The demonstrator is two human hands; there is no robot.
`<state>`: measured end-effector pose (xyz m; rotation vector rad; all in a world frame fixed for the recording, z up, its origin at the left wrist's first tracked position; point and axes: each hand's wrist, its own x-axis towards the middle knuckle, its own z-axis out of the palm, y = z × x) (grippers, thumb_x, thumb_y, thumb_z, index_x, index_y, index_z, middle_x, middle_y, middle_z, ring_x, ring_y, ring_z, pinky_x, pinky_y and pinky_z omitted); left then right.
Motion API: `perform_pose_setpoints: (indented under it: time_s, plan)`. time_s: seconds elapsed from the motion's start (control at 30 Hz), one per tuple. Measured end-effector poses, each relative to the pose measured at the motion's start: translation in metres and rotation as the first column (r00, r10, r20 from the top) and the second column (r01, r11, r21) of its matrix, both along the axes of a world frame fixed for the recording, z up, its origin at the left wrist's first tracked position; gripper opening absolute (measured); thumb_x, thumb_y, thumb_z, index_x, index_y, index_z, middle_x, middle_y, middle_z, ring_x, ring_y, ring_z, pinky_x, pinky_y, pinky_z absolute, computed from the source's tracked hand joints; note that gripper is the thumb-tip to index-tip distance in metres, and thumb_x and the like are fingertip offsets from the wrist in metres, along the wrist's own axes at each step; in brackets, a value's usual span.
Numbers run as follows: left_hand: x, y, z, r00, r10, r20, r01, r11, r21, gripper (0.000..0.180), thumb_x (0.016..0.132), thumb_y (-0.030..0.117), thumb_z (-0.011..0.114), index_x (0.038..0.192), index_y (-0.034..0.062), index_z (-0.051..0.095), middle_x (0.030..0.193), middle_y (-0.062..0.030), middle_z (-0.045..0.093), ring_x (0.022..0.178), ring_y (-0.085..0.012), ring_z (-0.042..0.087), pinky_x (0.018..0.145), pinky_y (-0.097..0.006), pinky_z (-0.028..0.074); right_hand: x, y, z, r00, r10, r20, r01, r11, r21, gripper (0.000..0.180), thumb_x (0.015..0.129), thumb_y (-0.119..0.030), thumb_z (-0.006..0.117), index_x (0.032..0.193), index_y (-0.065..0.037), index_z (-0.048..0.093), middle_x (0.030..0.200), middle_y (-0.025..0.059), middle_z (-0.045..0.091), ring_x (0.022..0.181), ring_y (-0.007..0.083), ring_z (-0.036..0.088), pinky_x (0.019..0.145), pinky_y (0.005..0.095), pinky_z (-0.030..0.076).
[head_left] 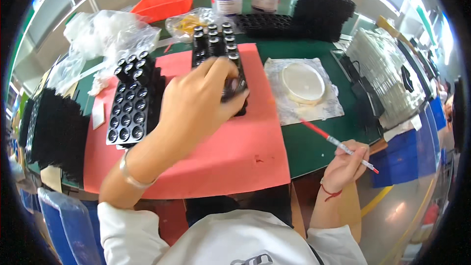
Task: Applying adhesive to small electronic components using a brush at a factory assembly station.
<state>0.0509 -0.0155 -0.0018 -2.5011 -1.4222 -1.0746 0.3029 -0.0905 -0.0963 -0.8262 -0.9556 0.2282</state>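
My left hand (196, 95) reaches over a black tray (241, 110) on the red mat. Its thumb and fingers close around a dark, shiny round part (234, 88), partly hidden by the hand. Beyond the fingers, several black cylindrical parts (214, 44) stand upright in that tray. Off to the right, my right hand (348, 163) grips a thin red and white pen-like stick (331, 140), its tip pointing up and left. Near that tip, a round white dish (305, 83) of pale material sits on a stained cloth (329, 112).
Left of my hand is another black tray (126, 113), with cylinders in its far end. Stacked black trays (59, 132) stand at far left. Two paint-type cans (227, 0), an orange bin (164, 5) and plastic bags (110, 32) line the back. Clear trays (385, 73) stand at right.
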Motion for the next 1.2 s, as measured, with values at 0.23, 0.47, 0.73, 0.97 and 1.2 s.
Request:
perform_pose_setpoints:
  time_s: [0.23, 0.47, 0.73, 0.97, 1.2]
  plan:
    - [-0.031, -0.047, -0.058, 0.974, -0.215, -0.066, 0.211, 0.975, -0.072, 0.021, 0.062, 0.009, 0.066, 0.076, 0.0069, 0.049, 0.064, -0.0027, 0.052, 0.049, -0.0180, 0.053, 0.042, -0.028, 0.042, 0.026, 0.007, 0.015, 0.859, -0.233, 0.455, 0.314, 0.943, -0.110, 0.022, 0.088, -0.013, 0.044, 0.073, 0.001, 0.052, 0.065, 0.0070, 0.054, 0.058, 0.0122, 0.049, 0.054, 0.0221, 0.038]
    - [-0.046, -0.041, -0.064, 0.961, -0.267, 0.077, 0.277, 0.899, -0.338, 0.027, 0.064, 0.011, 0.068, 0.087, 0.0053, 0.056, 0.077, -0.0094, 0.058, 0.069, -0.0267, 0.056, 0.061, -0.034, 0.046, 0.017, 0.014, 0.015, 0.700, -0.233, 0.675, 0.364, 0.930, -0.057, 0.021, 0.086, -0.013, 0.047, 0.071, 0.000, 0.053, 0.063, 0.0076, 0.055, 0.055, 0.0163, 0.052, 0.050, 0.0254, 0.039]
    - [-0.049, -0.042, -0.062, 0.837, -0.088, 0.540, 0.471, 0.617, -0.630, 0.027, 0.070, 0.008, 0.067, 0.094, 0.0023, 0.055, 0.087, -0.0072, 0.061, 0.082, -0.0170, 0.059, 0.074, -0.028, 0.047, 0.018, 0.018, 0.008, 0.997, -0.048, 0.061, 0.051, 0.998, -0.047, 0.026, 0.089, -0.024, 0.043, 0.071, -0.005, 0.043, 0.064, 0.0042, 0.044, 0.058, 0.0115, 0.041, 0.054, 0.0242, 0.033]
    - [-0.051, -0.031, -0.068, 0.564, 0.215, 0.797, 0.675, 0.435, -0.596, 0.022, 0.076, 0.015, 0.065, 0.086, -0.0022, 0.057, 0.078, -0.0023, 0.059, 0.073, -0.0078, 0.055, 0.068, -0.022, 0.044, -0.011, 0.005, 0.009, 0.881, 0.454, -0.129, -0.448, 0.891, 0.078, 0.027, 0.089, -0.029, 0.044, 0.074, -0.008, 0.036, 0.057, 0.0007, 0.033, 0.054, 0.0102, 0.029, 0.050, 0.0233, 0.025]
    - [-0.054, -0.032, -0.070, 0.535, 0.262, 0.803, 0.696, 0.401, -0.595, 0.027, 0.077, 0.019, 0.065, 0.091, -0.0039, 0.059, 0.080, -0.0051, 0.061, 0.076, -0.0094, 0.057, 0.069, -0.022, 0.045, -0.023, 0.006, 0.001, 0.874, 0.486, -0.002, -0.486, 0.874, 0.020, 0.031, 0.088, -0.034, 0.045, 0.073, -0.007, 0.038, 0.055, 0.0023, 0.039, 0.052, 0.0112, 0.034, 0.046, 0.0230, 0.027]
